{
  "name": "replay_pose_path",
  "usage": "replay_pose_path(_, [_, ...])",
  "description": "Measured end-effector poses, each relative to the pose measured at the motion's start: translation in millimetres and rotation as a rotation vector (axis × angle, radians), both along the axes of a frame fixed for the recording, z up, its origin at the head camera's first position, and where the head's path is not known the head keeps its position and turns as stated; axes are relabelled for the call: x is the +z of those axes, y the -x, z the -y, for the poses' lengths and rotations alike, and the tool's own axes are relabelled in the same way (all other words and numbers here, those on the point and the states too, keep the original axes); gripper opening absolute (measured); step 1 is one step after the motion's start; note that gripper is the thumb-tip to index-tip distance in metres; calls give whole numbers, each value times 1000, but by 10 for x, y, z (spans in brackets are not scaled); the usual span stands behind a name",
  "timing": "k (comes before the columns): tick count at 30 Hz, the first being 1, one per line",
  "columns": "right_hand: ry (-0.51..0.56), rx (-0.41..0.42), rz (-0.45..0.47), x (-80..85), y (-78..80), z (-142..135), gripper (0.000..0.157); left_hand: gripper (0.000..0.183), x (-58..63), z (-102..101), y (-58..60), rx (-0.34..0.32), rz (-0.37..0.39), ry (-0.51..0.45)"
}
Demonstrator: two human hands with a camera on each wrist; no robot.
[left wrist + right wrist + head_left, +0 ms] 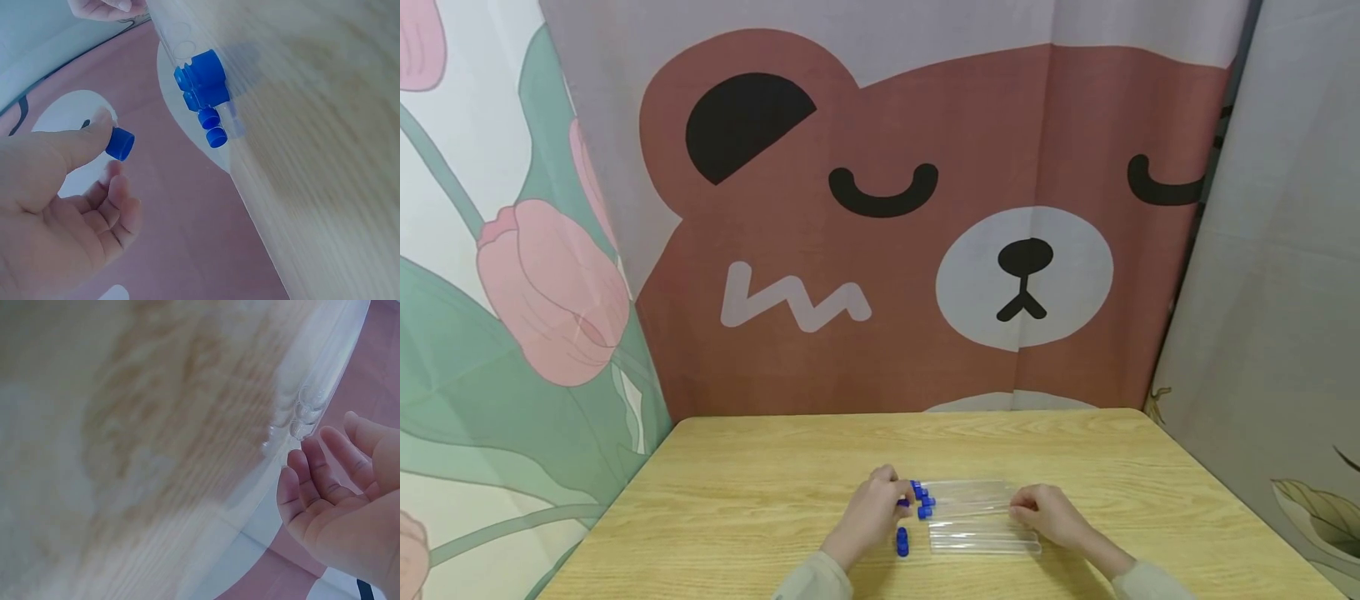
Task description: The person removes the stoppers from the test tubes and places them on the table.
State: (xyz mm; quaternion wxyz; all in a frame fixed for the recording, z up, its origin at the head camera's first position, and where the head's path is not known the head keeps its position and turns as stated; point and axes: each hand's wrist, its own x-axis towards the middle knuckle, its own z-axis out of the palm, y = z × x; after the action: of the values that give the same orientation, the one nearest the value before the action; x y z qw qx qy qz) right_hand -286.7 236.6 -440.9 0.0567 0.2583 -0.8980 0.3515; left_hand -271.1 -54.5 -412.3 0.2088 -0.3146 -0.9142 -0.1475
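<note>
My left hand [868, 510] pinches a small blue cap [120, 144] near the thumb tip, with its other fingers loosely bent. Just to its right lie several clear test tubes [985, 537], side by side on the table. The far ones carry blue caps [927, 502] on their left ends; the near ones show bare left ends. My right hand [1051, 512] is at the tubes' rounded right ends. In the right wrist view its fingers [322, 469] are gently bent, fingertips right at those rounded ends [301, 428], the thumb apart.
More loose blue caps [902, 542] lie on the wooden table [760, 475], left of the near tubes. A curtain with a brown bear [910, 358] hangs behind the far edge. Printed cloths flank the left and right sides.
</note>
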Motion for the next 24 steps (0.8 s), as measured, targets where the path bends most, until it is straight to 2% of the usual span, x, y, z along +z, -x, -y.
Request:
replay_pose_path(9, [-6,-11,4,-18,25,0,9,13,-30,26,61,-19,173,-33])
replay_pose_path(13, [-1,-9,1,-24,17,3,9,13,-34,26,84,-2,217,-4])
replay_pose_path(16, [1,-4,-2,-28,14,1,10,13,-48,20,110,17,200,52])
replay_pose_path(20, [4,2,-6,-31,14,-3,11,15,-83,20,147,31,134,128])
replay_pose_path(24, [9,9,-7,-29,8,-9,10,19,-128,-2,155,51,62,162])
